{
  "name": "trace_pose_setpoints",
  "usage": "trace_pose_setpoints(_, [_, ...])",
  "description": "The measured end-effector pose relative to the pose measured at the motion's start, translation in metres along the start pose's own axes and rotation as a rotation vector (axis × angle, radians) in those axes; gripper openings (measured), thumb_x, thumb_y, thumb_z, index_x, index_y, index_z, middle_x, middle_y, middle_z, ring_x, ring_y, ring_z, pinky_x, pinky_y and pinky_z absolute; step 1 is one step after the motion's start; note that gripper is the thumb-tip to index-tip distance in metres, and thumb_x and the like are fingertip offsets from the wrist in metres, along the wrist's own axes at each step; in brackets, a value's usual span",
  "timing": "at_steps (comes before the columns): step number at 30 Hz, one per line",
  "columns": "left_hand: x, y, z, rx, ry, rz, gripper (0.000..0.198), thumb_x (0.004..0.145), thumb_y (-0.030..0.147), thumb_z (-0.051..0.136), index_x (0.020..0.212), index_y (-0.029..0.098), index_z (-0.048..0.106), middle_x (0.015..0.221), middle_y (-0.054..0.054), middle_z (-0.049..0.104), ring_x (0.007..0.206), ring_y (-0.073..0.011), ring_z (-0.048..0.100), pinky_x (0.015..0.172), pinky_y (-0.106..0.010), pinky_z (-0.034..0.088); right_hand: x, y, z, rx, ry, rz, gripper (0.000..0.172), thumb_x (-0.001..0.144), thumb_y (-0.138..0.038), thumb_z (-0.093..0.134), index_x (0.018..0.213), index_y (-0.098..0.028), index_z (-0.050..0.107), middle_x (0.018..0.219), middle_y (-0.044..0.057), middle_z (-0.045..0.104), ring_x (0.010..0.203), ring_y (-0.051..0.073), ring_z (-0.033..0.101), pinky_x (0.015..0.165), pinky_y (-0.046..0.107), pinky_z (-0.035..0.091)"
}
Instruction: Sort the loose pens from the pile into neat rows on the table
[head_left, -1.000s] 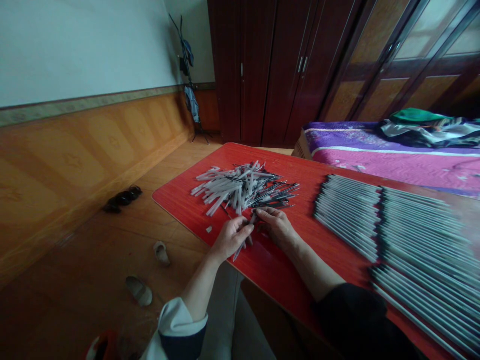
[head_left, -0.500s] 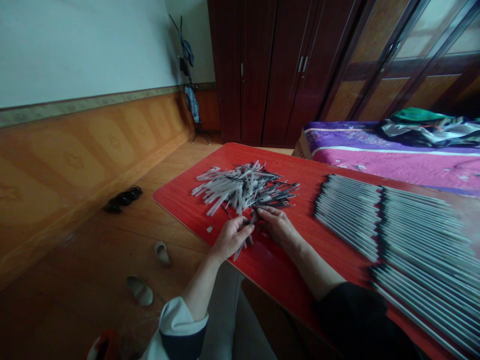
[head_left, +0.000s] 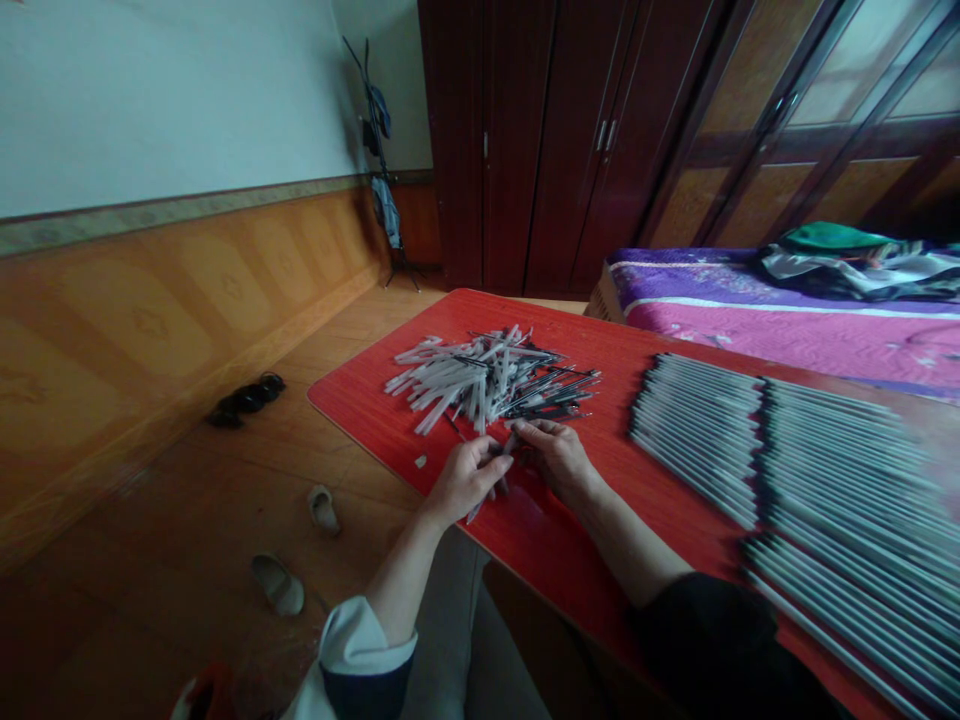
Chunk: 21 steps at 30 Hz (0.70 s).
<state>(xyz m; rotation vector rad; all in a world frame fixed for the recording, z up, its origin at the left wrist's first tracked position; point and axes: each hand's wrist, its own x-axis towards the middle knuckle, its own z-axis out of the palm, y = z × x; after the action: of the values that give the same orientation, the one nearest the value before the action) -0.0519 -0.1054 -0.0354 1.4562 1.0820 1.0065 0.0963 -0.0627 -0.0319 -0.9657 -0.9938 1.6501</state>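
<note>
My left hand point(head_left: 463, 480) and my right hand point(head_left: 556, 455) meet at the near edge of a red table point(head_left: 540, 530). Both are closed around a thin white pen barrel point(head_left: 487, 485) that slants down between them. Just beyond my fingers lies a loose heap of white barrels and dark refills point(head_left: 487, 380). To the right, long neat rows of assembled pens point(head_left: 810, 460) lie side by side on the table.
A small white bit point(head_left: 420, 461) lies on the table left of my hands. Slippers point(head_left: 279, 583) and dark shoes point(head_left: 246, 397) are on the wooden floor to the left. A bed with a purple cover point(head_left: 780, 310) stands behind the table, dark wardrobes point(head_left: 555, 130) beyond.
My hands have stayed at the same spot, drawing slightly closer together on the pen barrel. The view has shifted a little.
</note>
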Motion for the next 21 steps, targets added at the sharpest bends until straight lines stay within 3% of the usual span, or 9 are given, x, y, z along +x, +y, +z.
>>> trace_pose_setpoints(4, [0.0004,-0.0007,-0.0002,-0.006,0.005,0.006,0.026,0.082,0.038,0.053,0.087,0.013,0.057,0.065,0.0,0.057,0.048,-0.0081,0.05,0.043,-0.018,0.038,-0.0027,-0.0008,0.0053,-0.031,0.062,-0.031,0.03,0.06,-0.042,0.074,0.059,-0.015,0.062,0.054,0.002,0.062,0.045,0.011,0.05,0.047,0.025,0.039])
trace_pose_setpoints(10, [0.0007,-0.002,-0.0011,-0.062,0.007,0.003,0.028,0.083,0.04,0.052,0.09,0.013,0.058,0.063,0.001,0.056,0.049,-0.0089,0.05,0.044,-0.018,0.037,-0.0045,-0.0007,0.0061,-0.001,0.024,-0.023,0.032,0.061,-0.044,0.074,0.067,-0.014,0.065,0.058,0.002,0.063,0.049,0.011,0.052,0.048,0.024,0.04])
trace_pose_setpoints(21, [0.0,0.0013,-0.0012,-0.092,0.003,0.019,0.024,0.08,0.034,0.055,0.087,0.012,0.061,0.069,-0.002,0.06,0.06,-0.0119,0.054,0.054,-0.02,0.04,-0.0047,-0.0013,0.0096,-0.16,0.18,-0.136,0.027,0.061,-0.042,0.073,0.059,-0.016,0.065,0.051,0.001,0.06,0.043,0.01,0.047,0.045,0.025,0.037])
